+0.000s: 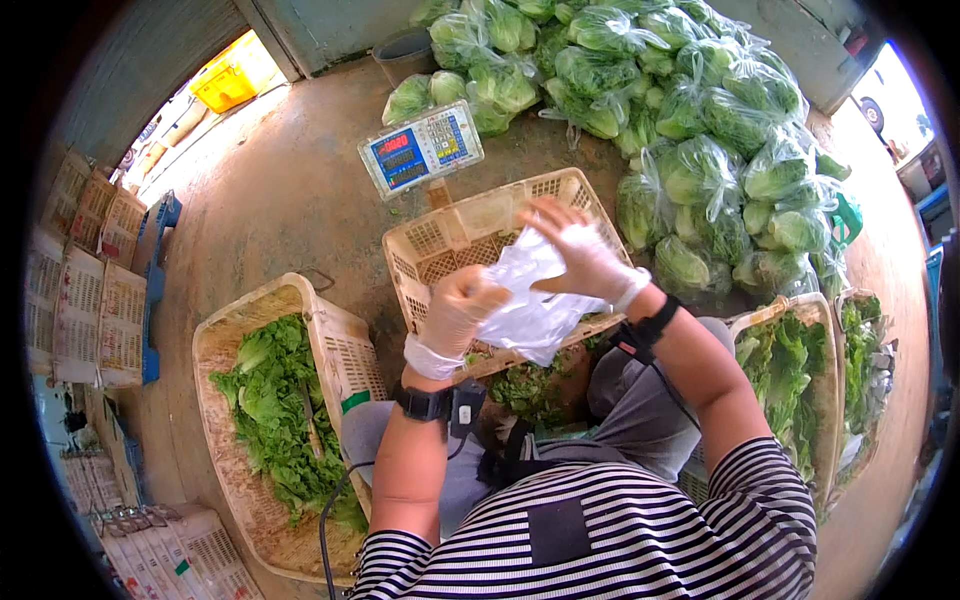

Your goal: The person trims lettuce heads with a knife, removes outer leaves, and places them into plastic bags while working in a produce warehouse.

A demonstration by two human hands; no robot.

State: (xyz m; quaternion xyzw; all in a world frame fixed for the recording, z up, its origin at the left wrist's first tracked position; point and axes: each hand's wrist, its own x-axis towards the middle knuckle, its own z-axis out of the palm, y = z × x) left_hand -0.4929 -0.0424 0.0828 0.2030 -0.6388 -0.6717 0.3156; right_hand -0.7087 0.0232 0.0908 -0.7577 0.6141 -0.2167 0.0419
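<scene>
A thin white plastic bag [535, 310] hangs crumpled between my hands. My left hand [458, 308], in a thin translucent glove, is closed on the bag's left side. My right hand [585, 258], gloved the same way, is at the bag's upper right with its fingers spread and slightly blurred. Below the hands stands a cream plastic crate [568, 185] with slotted walls; the bag and my hands hide part of its inside. Loose leaves [530, 392] lie between my legs, in front of that crate.
A digital scale [422, 150] sits beyond the crate. Bagged lettuces [700, 130] are heaped at the far right. Crates of leafy greens flank me, one at left [300, 300] and others at right [825, 330]. A grey bucket [405, 58] stands at the back; stacked crates [85, 300] line the left.
</scene>
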